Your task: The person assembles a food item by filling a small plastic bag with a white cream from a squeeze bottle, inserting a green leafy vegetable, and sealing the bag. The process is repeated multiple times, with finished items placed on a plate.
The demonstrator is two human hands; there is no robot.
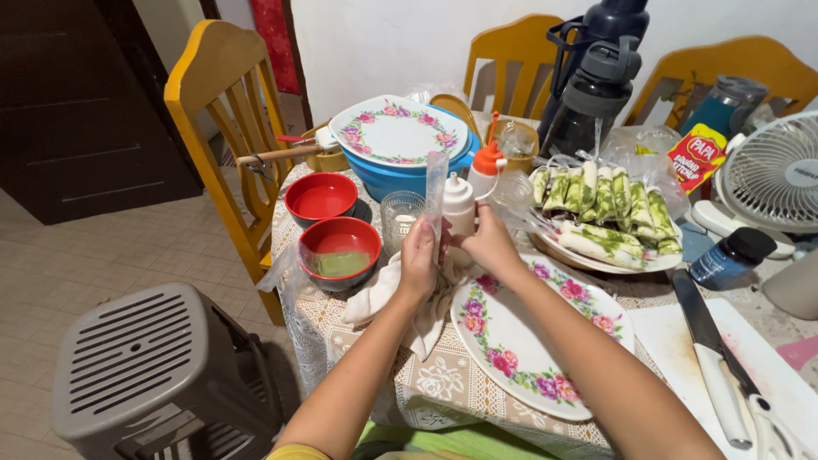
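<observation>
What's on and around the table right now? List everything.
floral plate: 1, white, empty, near edge
second floral plate: 1, on blue basin
red bowls: 2, left side
green rolls: one plateful, right
squeeze bottles: 2, white, centre
glass: 1, clear
knife: 1, white handle, on cutting board
fan: 1, white
stool: 1, grey, floor
left hand, right hand: holding clear plastic strip over a white cloth

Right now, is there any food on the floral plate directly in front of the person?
No, the floral plate is bare; the green rolls lie on another plate behind it.
</observation>
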